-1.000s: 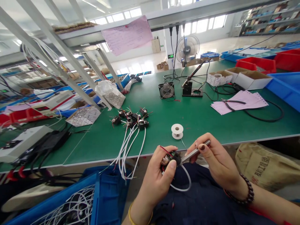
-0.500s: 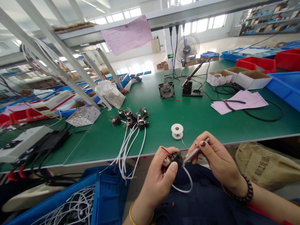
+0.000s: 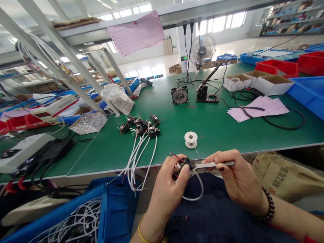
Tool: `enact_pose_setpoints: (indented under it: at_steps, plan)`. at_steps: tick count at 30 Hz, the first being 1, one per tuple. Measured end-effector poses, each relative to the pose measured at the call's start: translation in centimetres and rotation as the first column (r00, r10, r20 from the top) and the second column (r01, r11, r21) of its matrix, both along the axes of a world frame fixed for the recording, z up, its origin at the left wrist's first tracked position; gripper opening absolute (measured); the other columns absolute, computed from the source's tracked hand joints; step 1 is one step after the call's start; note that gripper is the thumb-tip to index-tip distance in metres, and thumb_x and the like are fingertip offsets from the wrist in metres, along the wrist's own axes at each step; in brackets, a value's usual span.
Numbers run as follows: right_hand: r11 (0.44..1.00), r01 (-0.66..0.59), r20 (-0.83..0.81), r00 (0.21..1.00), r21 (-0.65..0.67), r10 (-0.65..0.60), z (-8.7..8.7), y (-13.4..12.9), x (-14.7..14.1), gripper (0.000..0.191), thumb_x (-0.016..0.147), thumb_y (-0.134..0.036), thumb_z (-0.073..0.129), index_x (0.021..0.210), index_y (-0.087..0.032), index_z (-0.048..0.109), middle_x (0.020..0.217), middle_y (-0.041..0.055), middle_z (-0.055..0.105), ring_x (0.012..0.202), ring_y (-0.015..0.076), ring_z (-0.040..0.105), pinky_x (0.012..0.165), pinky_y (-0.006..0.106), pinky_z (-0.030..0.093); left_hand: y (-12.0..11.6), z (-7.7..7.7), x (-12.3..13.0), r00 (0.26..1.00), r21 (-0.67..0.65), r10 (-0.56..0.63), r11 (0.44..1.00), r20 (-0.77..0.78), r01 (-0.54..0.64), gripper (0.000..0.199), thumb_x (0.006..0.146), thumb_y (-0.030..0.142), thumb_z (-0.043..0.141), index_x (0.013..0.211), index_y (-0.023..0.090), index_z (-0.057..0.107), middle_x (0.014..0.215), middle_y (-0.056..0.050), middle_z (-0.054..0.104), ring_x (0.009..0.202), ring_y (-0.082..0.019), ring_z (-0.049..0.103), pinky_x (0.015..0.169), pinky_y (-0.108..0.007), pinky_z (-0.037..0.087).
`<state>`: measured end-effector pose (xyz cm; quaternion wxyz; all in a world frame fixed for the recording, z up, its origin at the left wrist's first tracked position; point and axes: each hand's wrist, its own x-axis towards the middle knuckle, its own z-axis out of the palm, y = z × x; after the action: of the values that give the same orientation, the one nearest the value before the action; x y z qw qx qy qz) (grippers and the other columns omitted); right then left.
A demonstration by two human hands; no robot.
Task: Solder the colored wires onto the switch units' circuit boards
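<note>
Near the front edge of the bench, my left hand (image 3: 167, 185) is closed around a small black motor assembly (image 3: 186, 163) with a metal can, a green board part and a red wire. A white cable (image 3: 201, 189) loops down from it over my lap. My right hand (image 3: 235, 179) grips a flat silver metal tool (image 3: 209, 165) that resembles tweezers. Its tip meets the right side of the assembly, where the exact contact is too small to make out. Just beyond my hands stands a white solder spool (image 3: 190, 139) with a loose wire end.
Several similar motor assemblies (image 3: 144, 126) lie heaped to the left, white cables hanging over the edge. Further back are a small fan (image 3: 179, 96) and a soldering iron (image 3: 211, 77) in its stand. Pliers (image 3: 249, 109) rest on pink papers. A blue bin (image 3: 116, 209) sits lower left.
Both hands have risen slightly and shifted a little left with the assembly. The metal tool has swung from a steep slant to nearly level, its tip still at the assembly's right side.
</note>
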<state>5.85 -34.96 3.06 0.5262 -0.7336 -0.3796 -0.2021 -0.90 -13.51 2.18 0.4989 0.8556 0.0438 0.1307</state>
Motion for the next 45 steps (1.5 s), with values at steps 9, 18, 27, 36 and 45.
enact_pose_setpoints:
  at_steps: [9,18,27,36,45]
  plan:
    - [0.992,-0.014,0.088,0.996,-0.126,0.025,0.1,0.7,0.1,0.024,0.124,-0.041,0.044,0.114,-0.026,0.060,0.093,0.0014,0.085,0.075,0.0139,0.083,0.071,0.020,0.063,-0.3,0.3,-0.2,1.000,0.050,0.013,0.999,-0.026,-0.012,0.037,0.104,0.050,0.059,0.119,0.024,0.080,0.111,-0.009,0.078,0.101,-0.028,0.076,0.090,-0.039,0.058]
    - [0.994,-0.097,-0.202,0.974,0.055,0.106,-0.7,0.7,0.2,0.027,0.122,-0.044,0.053,0.107,-0.026,0.068,0.090,-0.0010,0.083,0.071,0.0100,0.078,0.071,0.016,0.060,-0.2,-0.4,-0.2,0.999,-0.005,-0.033,0.999,-0.022,0.033,0.037,0.107,0.049,0.058,0.123,0.023,0.079,0.111,-0.008,0.076,0.100,-0.026,0.074,0.089,-0.038,0.057]
    - [0.984,-0.117,-0.314,0.937,0.137,0.155,-0.9,0.9,0.2,0.028,0.121,-0.045,0.055,0.107,-0.026,0.070,0.087,-0.0014,0.082,0.071,0.0106,0.078,0.070,0.017,0.062,-0.2,-0.2,-0.5,1.000,0.005,-0.014,1.000,-0.020,0.014,0.037,0.106,0.050,0.059,0.122,0.023,0.079,0.111,-0.009,0.076,0.100,-0.026,0.073,0.088,-0.038,0.056]
    - [0.997,-0.074,-0.173,0.982,0.035,0.079,-1.1,0.5,-0.3,0.026,0.123,-0.044,0.051,0.111,-0.028,0.067,0.093,-0.0029,0.081,0.075,0.0094,0.078,0.075,0.018,0.060,-0.2,-0.1,-0.5,1.000,0.011,-0.015,1.000,-0.002,0.015,0.035,0.107,0.048,0.058,0.121,0.024,0.079,0.110,-0.007,0.076,0.100,-0.026,0.074,0.090,-0.037,0.056]
    - [0.984,-0.112,-0.317,0.936,0.139,0.151,-1.0,0.9,0.0,0.027,0.121,-0.045,0.054,0.108,-0.027,0.068,0.087,-0.0017,0.081,0.071,0.0123,0.077,0.070,0.020,0.062,-0.2,0.0,-0.6,1.000,0.015,-0.008,1.000,-0.018,0.008,0.037,0.106,0.049,0.058,0.122,0.023,0.080,0.116,-0.010,0.077,0.106,-0.028,0.074,0.092,-0.038,0.058]
